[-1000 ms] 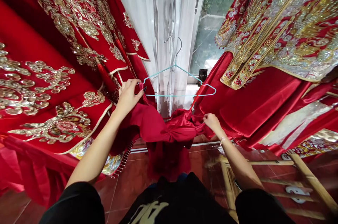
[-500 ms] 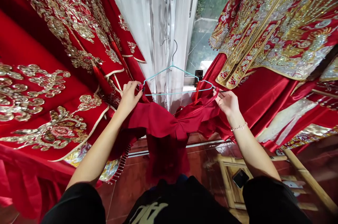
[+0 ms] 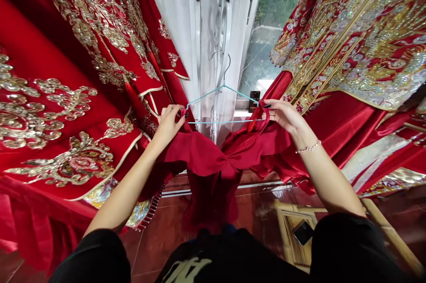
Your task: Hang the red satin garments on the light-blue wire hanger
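Note:
A dark red dress point(image 3: 213, 154) hangs in front of me from a light blue hanger point(image 3: 205, 94) with a metal hook. My left hand point(image 3: 171, 122) is closed on the dress's left strap, at the hanger's left end. At the opposite end, my right hand point(image 3: 282, 114) pinches the right strap point(image 3: 262, 116), its thumb and fingers around the red fabric. That strap lies at the hanger's notch, and the hanger's right tip is hidden behind hand and cloth. The skirt falls towards the floor below.
Red garments with gold embroidery hang on the left point(image 3: 80, 158) and right point(image 3: 359, 52). White curtains point(image 3: 173, 7) and a window point(image 3: 266, 47) are behind. A phone-like device point(image 3: 254, 101) stands by the sill. A bamboo chair point(image 3: 282, 229) at lower right holds a dark phone point(image 3: 303, 232).
My right hand has moved inward along the hanger, bringing the right strap from beyond the tip to the notch. My left hand stays on its strap. The view has shifted slightly.

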Motion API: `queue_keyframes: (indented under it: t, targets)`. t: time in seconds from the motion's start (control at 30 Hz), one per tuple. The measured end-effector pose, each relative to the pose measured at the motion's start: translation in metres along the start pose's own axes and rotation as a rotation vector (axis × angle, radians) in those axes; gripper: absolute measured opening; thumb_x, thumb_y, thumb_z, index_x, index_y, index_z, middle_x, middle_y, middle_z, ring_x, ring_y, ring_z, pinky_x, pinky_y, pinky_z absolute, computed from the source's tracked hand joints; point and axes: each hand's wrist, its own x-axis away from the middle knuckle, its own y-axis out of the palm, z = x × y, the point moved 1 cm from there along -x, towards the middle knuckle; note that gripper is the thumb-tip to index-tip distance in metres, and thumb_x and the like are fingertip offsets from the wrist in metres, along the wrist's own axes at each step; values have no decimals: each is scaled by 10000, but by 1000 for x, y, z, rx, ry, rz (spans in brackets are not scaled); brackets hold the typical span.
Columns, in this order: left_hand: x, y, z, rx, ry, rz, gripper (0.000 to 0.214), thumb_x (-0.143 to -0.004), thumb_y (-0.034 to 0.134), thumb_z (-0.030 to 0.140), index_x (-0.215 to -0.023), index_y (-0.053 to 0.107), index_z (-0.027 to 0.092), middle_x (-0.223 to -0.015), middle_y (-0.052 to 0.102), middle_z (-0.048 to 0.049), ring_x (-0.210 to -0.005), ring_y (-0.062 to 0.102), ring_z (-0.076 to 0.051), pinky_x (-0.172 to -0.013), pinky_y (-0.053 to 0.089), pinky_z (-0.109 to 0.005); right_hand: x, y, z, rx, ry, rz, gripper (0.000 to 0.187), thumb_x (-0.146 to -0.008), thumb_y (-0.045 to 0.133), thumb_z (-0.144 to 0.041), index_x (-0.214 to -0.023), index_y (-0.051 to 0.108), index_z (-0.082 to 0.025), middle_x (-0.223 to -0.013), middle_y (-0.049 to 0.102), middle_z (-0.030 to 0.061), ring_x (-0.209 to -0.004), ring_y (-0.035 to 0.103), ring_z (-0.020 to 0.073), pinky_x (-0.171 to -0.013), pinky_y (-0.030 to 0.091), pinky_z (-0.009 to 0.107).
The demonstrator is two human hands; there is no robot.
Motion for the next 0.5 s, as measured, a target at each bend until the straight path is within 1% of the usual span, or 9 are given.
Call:
queue_keyframes:
  t: [0.07, 0.1, 0.2, 0.23, 0.27, 0.3, 0.4, 0.43, 0.5]
  targets:
    - [0, 2, -2, 12, 17, 3, 303, -910, 515, 281, -1194, 600, 222, -1235, 616, -107, -1107, 539, -302, -1011, 429, -498, -2, -1, -6, 103, -68, 12, 183, -681, 688, -224, -855, 667, -173, -654, 634, 1, -583, 660, 149, -680, 617, 335]
    - [0, 3, -2, 23, 26, 3, 305, -912, 516, 292, -1198, 597, 225, -1232, 617, -102, -1107, 540, -300, -1021, 426, -500, -4, -4, -10, 162, -138, 59, 145, -705, 677, -236, -839, 657, -184, -682, 631, 2, -612, 668, 152, -692, 610, 337]
    - [1, 3, -3, 65, 57, 15, 322, -925, 516, 331, -1225, 584, 235, -1255, 607, -98, -1137, 539, -300, -1057, 409, -518, -12, -19, -22, 384, -441, 300, 65, -781, 624, -248, -833, 641, -212, -814, 650, 25, -739, 673, 169, -721, 580, 338]
    - [2, 2, -4, 90, 82, 19, 338, -930, 518, 349, -1244, 574, 235, -1277, 597, -102, -1167, 533, -302, -1075, 400, -522, -15, -22, -24, 470, -526, 347, 75, -797, 612, -243, -856, 651, -219, -859, 662, 33, -785, 667, 178, -739, 570, 342]
    - [3, 0, -4, 125, 118, 22, 366, -935, 521, 369, -1274, 556, 236, -1308, 582, -108, -1204, 524, -302, -1095, 390, -518, -18, -23, -23, 558, -581, 343, 110, -804, 606, -237, -894, 668, -225, -900, 674, 38, -822, 657, 185, -760, 562, 347]
    - [4, -3, -6, 168, 162, 23, 405, -938, 526, 390, -1313, 526, 236, -1344, 562, -115, -1245, 512, -299, -1111, 386, -507, -21, -21, -21, 641, -600, 286, 162, -806, 607, -232, -948, 684, -229, -939, 687, 41, -847, 648, 190, -780, 556, 351]
    - [13, -22, -12, 236, 279, 33, 485, -947, 521, 420, -1392, 443, 243, -1421, 495, -138, -1340, 464, -284, -1138, 383, -471, -24, -4, 0, 878, -513, 22, 331, -818, 632, -257, -1144, 685, -236, -1012, 718, 51, -876, 644, 209, -809, 544, 354]
    - [18, -31, -14, 200, 285, 49, 458, -952, 515, 419, -1373, 463, 248, -1414, 489, -142, -1348, 454, -287, -1143, 377, -475, -24, 2, 9, 971, -474, -21, 350, -833, 627, -269, -1177, 679, -232, -1027, 725, 63, -888, 649, 224, -814, 540, 357]
    - [28, -53, -16, 37, 253, 64, 358, -954, 517, 419, -1269, 568, 258, -1341, 512, -141, -1327, 452, -312, -1145, 354, -516, -23, 13, 24, 1159, -434, -4, 342, -879, 574, -281, -1199, 679, -222, -1076, 732, 94, -928, 659, 259, -816, 534, 367]
